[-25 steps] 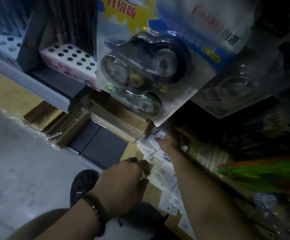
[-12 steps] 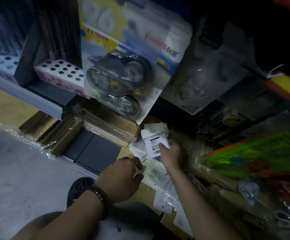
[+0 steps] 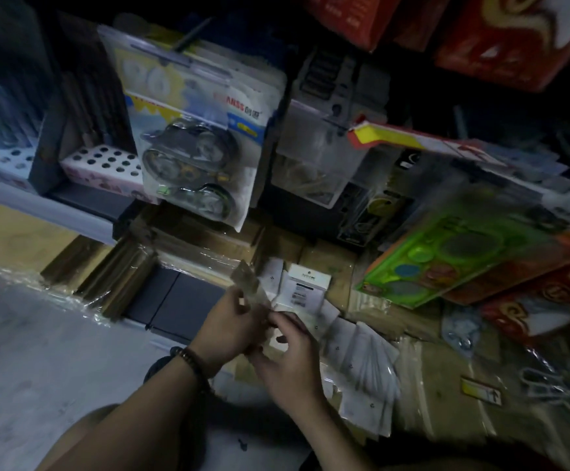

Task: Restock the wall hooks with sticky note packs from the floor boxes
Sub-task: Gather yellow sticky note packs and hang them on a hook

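My left hand (image 3: pixel 229 326) and my right hand (image 3: pixel 288 356) meet low in the middle of the head view, over an open cardboard floor box (image 3: pixel 344 277). Between them they pinch a thin clear-wrapped pack (image 3: pixel 251 283) that sticks up and to the left. A white pack with a barcode label (image 3: pixel 305 287) stands just behind the hands. Several more white packs (image 3: pixel 361 365) lie fanned out in the box to the right. A metal wall hook (image 3: pixel 191 30) juts out above a hanging correction-tape blister card (image 3: pixel 191 130).
Shrink-wrapped cartons (image 3: pixel 117 273) line the floor under the shelf edge (image 3: pixel 39 202). A green stencil pack (image 3: pixel 446 260) and red boxes (image 3: pixel 531 294) lean at the right. My shoe (image 3: pixel 156 368) rests on grey floor (image 3: pixel 39 351) at the left. The scene is dim.
My right hand came back from the box toward my left hand, and both now hold one thin pack. The view has tilted up, showing more of the hanging goods.
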A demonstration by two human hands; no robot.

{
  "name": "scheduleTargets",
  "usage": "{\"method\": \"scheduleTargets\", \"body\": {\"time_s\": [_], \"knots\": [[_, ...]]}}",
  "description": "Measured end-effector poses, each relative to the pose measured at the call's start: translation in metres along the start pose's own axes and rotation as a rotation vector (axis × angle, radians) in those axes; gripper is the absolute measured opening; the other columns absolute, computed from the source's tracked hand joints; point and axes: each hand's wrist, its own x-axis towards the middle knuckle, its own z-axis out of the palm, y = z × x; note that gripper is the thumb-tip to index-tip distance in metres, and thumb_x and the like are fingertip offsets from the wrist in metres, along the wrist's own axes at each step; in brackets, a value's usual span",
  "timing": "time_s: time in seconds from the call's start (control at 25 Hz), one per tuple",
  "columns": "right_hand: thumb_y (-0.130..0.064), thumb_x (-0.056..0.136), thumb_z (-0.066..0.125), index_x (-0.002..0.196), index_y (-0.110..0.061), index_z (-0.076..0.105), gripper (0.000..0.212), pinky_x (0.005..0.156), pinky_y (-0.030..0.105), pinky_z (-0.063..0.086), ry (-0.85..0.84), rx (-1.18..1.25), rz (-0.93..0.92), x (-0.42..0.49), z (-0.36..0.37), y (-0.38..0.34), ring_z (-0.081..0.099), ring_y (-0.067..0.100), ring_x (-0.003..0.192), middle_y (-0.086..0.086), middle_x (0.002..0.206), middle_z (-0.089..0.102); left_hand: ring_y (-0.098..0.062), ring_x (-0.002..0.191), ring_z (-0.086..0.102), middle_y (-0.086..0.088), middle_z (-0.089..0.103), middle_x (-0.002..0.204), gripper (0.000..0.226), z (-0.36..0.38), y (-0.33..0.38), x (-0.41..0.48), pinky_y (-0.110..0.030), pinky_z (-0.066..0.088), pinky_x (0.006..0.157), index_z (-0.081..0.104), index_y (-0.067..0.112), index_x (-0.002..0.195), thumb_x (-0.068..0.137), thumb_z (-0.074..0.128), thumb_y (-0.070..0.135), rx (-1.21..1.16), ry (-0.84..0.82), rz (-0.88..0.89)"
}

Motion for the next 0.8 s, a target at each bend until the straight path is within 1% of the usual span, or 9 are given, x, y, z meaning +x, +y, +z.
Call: {"method": "scheduleTargets", "body": {"time_s": [0.08, 0.2, 0.28, 0.36, 0.44, 0.48, 0.64, 0.72, 0.8], "knots": [[-0.022, 0.090, 0.078, 0.118, -0.025, 0.078, 0.028, 0.093, 0.027, 0.055, -0.075, 0.044, -0.078, 0.007, -0.011, 0.009, 0.067, 0.005, 0.114, -0.018, 0.118, 0.071, -0.030, 0.084, 0.078, -0.009, 0.079, 0.096, 0.015, -0.006, 0.000, 0.000, -0.050, 0.067, 0.071, 0.064, 0.016, 0.113, 0.101, 0.070, 0.023, 0.008, 0.046, 0.001], [-0.021, 0.096, 0.072, 0.115, -0.029, 0.073, 0.021, 0.096, 0.038, 0.056, 0.039, -0.212, -0.008, 0.039, -0.023, 0.059, 0.064, 0.008, 0.118, -0.016, 0.121, 0.066, -0.027, 0.097, 0.070, -0.001, 0.067, 0.116, 0.019, -0.013, 0.002, 0.001, -0.041, 0.064, 0.066, 0.055, 0.031, 0.121, 0.107, 0.059, 0.020, 0.048, 0.070, -0.024], [-0.021, 0.093, 0.074, 0.129, -0.029, 0.064, 0.038, 0.106, 0.045, 0.050, 0.047, -0.529, 0.127, 0.068, -0.030, 0.095, 0.056, 0.021, 0.132, -0.006, 0.138, 0.058, -0.023, 0.092, 0.067, 0.005, 0.062, 0.112, 0.023, -0.016, 0.000, 0.005, -0.040, 0.062, 0.067, 0.050, 0.034, 0.123, 0.109, 0.054, 0.016, 0.137, 0.114, 0.017], [-0.028, 0.094, 0.074, 0.150, -0.024, 0.050, 0.061, 0.118, 0.048, 0.041, -0.093, -0.782, 0.215, 0.093, -0.032, 0.125, 0.041, 0.030, 0.147, 0.003, 0.157, 0.042, -0.021, 0.092, 0.065, 0.014, 0.058, 0.104, 0.023, -0.018, -0.004, 0.012, -0.043, 0.062, 0.077, 0.050, 0.035, 0.121, 0.109, 0.053, 0.015, 0.202, 0.135, 0.058], [-0.039, 0.096, 0.072, 0.161, -0.021, 0.035, 0.076, 0.124, 0.051, 0.032, -0.226, -0.929, 0.232, 0.110, -0.032, 0.145, 0.027, 0.034, 0.154, 0.009, 0.166, 0.027, -0.023, 0.098, 0.064, 0.019, 0.055, 0.101, 0.022, -0.022, -0.009, 0.018, -0.048, 0.062, 0.087, 0.051, 0.035, 0.119, 0.108, 0.056, 0.017, 0.245, 0.145, 0.074], [-0.044, 0.096, 0.071, 0.162, -0.021, 0.032, 0.080, 0.124, 0.053, 0.030, -0.259, -0.969, 0.224, 0.115, -0.032, 0.152, 0.025, 0.034, 0.154, 0.010, 0.166, 0.027, -0.024, 0.099, 0.064, 0.020, 0.056, 0.101, 0.022, -0.025, -0.011, 0.021, -0.048, 0.062, 0.087, 0.052, 0.035, 0.119, 0.108, 0.057, 0.018, 0.255, 0.150, 0.077], [-0.048, 0.093, 0.076, 0.156, -0.030, 0.044, 0.073, 0.117, 0.051, 0.037, -0.237, -1.005, 0.226, 0.123, -0.033, 0.162, 0.045, 0.030, 0.143, 0.003, 0.153, 0.054, -0.025, 0.105, 0.068, 0.010, 0.065, 0.109, 0.026, -0.033, -0.016, 0.031, -0.036, 0.059, 0.078, 0.058, 0.029, 0.129, 0.106, 0.061, 0.017, 0.252, 0.169, 0.059], [-0.044, 0.098, 0.071, 0.150, -0.032, 0.053, 0.056, 0.110, 0.047, 0.042, -0.206, -1.069, 0.171, 0.122, -0.033, 0.159, 0.052, 0.029, 0.135, 0.001, 0.145, 0.062, -0.025, 0.106, 0.069, 0.001, 0.069, 0.117, 0.029, -0.036, -0.019, 0.035, -0.024, 0.054, 0.069, 0.060, 0.023, 0.133, 0.105, 0.061, 0.016, 0.305, 0.186, 0.065], [-0.031, 0.104, 0.060, 0.142, -0.028, 0.059, 0.038, 0.104, 0.045, 0.046, -0.200, -1.155, 0.098, 0.120, -0.035, 0.153, 0.057, 0.029, 0.128, 0.002, 0.137, 0.067, -0.024, 0.099, 0.069, -0.003, 0.069, 0.118, 0.028, -0.037, -0.018, 0.036, -0.023, 0.054, 0.056, 0.060, 0.021, 0.132, 0.105, 0.061, 0.016, 0.301, 0.189, 0.054]]}}
